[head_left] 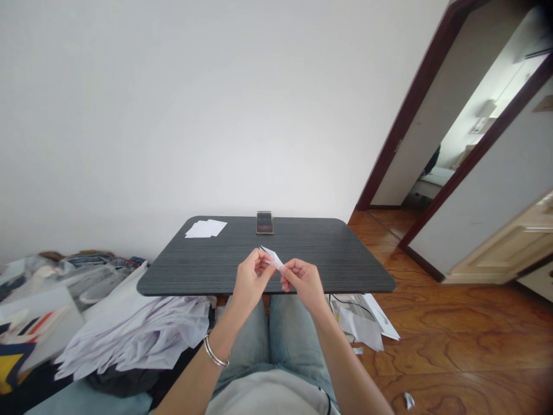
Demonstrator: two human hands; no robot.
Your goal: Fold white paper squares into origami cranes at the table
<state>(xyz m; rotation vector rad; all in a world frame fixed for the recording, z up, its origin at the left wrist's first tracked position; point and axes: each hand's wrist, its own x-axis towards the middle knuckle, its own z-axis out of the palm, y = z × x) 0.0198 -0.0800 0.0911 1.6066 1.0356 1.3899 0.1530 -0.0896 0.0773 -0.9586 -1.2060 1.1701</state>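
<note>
Between my two hands is a small folded piece of white paper [273, 256], held above the near part of the dark table [199, 265]. My left hand [253, 274] pinches its left side between thumb and fingers. With thumb and forefinger, my right hand [302, 279] grips the lower right end. The paper is tilted, with a pointed upper left end. My fingers cover part of it, so its full shape does not show. A silver bangle [216, 351] circles my left wrist.
White paper sheets [206, 228] lie at the table's back left. A phone [265, 222] stands at the back edge against the wall. Clothes [142, 331] are heaped at the left. Papers [358, 323] and a scrap [409, 400] lie on the floor at right, near a doorway.
</note>
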